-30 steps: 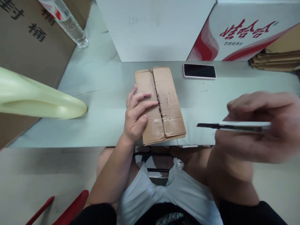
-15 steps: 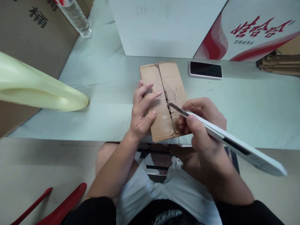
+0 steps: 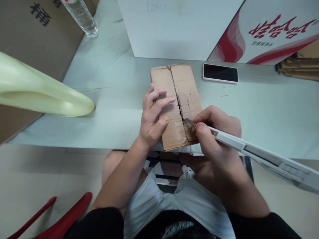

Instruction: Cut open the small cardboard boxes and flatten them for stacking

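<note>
A small brown cardboard box lies at the table's near edge, a torn dark seam running down its top. Against its left side rests my left hand, fingers spread over the top and thumb on the near part. My right hand is closed around a white utility knife, whose handle sticks out to the lower right. The blade's tip touches the seam just below the middle of the box. My right fingers partly cover the box's right edge.
A phone lies beyond the box to the right. Behind stand a white box and a red-and-white carton. Leftward are a pale yellow curved object, a water bottle and a large brown carton.
The knife's blade has moved down the seam towards me, and its handle has turned and shifted right. My left hand keeps its place on the box.
</note>
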Demonstrator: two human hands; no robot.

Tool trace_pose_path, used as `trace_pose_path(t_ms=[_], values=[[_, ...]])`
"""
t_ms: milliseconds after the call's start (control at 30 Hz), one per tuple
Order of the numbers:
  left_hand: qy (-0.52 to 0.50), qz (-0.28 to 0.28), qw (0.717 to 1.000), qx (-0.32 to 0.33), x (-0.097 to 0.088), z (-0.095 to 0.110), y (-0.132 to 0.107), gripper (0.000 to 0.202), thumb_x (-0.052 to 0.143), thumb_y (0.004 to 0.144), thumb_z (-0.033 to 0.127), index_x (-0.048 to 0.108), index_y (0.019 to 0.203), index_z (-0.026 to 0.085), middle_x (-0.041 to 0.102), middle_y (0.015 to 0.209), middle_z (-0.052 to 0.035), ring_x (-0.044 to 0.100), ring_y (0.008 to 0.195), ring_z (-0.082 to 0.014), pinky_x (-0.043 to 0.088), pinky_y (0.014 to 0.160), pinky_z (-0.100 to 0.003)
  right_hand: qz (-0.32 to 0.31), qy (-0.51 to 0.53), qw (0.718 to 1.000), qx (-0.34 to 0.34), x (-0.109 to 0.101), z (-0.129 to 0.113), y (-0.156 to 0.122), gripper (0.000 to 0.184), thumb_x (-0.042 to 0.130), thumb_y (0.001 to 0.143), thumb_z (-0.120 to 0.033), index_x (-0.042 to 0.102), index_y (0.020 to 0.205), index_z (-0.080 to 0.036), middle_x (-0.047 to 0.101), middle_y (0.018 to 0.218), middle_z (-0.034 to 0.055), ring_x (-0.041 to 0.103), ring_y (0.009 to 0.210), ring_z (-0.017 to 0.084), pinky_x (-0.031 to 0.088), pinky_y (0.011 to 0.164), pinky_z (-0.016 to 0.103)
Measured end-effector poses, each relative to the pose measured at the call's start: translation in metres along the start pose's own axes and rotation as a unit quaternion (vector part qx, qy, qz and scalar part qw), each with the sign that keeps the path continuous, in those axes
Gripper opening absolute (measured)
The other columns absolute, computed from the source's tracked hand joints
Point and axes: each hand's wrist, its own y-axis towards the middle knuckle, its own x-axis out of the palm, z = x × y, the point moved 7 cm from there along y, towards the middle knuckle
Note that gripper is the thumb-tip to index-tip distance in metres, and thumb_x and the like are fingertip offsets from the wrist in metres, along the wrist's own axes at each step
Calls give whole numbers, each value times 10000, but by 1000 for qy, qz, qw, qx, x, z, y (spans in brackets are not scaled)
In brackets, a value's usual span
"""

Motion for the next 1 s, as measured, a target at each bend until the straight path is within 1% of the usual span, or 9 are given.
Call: trace_pose_path(t_ms=[133,233,300,367,433,633,733,900,1000], values=[[6,11,1000,10,0,-1,0,430,448,1025,585,613,1386,418,563,1433,-33,393,1556,-320,193,1361,-583,-21,-4,1000,5,1,0,1,106,546,781,-178,558,692,-234,578,518,-51,489,444,102,378,470,248],[16,2,1000,6,0,-1,0,435,443,1029,594,621,1363,379,570,1428,-50,395,1554,-336,159,1369,-602,-34,-8,999,6,2,-1,2,107,550,789,-182,567,693,-227,568,526,-51,472,452,95,373,482,246],[25,-5,1000,1,0,0,1,446,431,1028,606,620,1350,361,574,1426,-62,388,1556,-344,168,1367,-609,-44,-11,999,9,3,-3,2,114,549,794,-176,568,691,-223,542,522,-57,449,454,89,373,497,247],[30,-6,1000,0,-1,0,1,446,418,1027,613,615,1341,365,578,1415,-59,403,1544,-340,182,1366,-604,-55,-14,998,15,4,-3,3,122,547,798,-166,565,691,-221,520,523,-64,425,456,82,376,514,248],[32,-3,999,1,-1,0,1,437,411,1029,607,610,1337,370,581,1405,-53,425,1529,-333,165,1371,-601,-65,-16,998,18,5,-3,3,126,549,800,-159,564,690,-218,511,529,-67,417,460,78,377,525,248],[25,9,1000,8,0,-1,1,430,427,1022,599,612,1328,361,590,1392,-51,426,1524,-329,124,1378,-604,-80,7,997,2,6,-1,4,117,555,781,-161,575,682,-219,544,526,-53,469,467,95,368,512,253],[33,6,999,5,0,-1,1,438,423,1016,611,612,1318,358,592,1391,-50,441,1509,-323,135,1378,-602,-80,16,997,-4,4,0,6,119,544,765,-163,572,663,-217,573,526,-47,482,459,95,370,508,251],[27,5,1000,6,-1,-1,2,407,439,1015,590,601,1327,383,583,1399,-41,430,1521,-306,146,1385,-582,-91,38,995,-16,3,-4,7,124,542,752,-152,552,644,-213,535,505,-56,428,433,80,354,492,244],[19,9,1000,12,-1,0,2,406,442,1019,580,604,1334,383,582,1393,-40,432,1518,-308,156,1383,-591,-98,28,995,-6,5,-4,6,130,543,766,-142,554,657,-212,537,520,-55,445,450,82,357,504,243]])
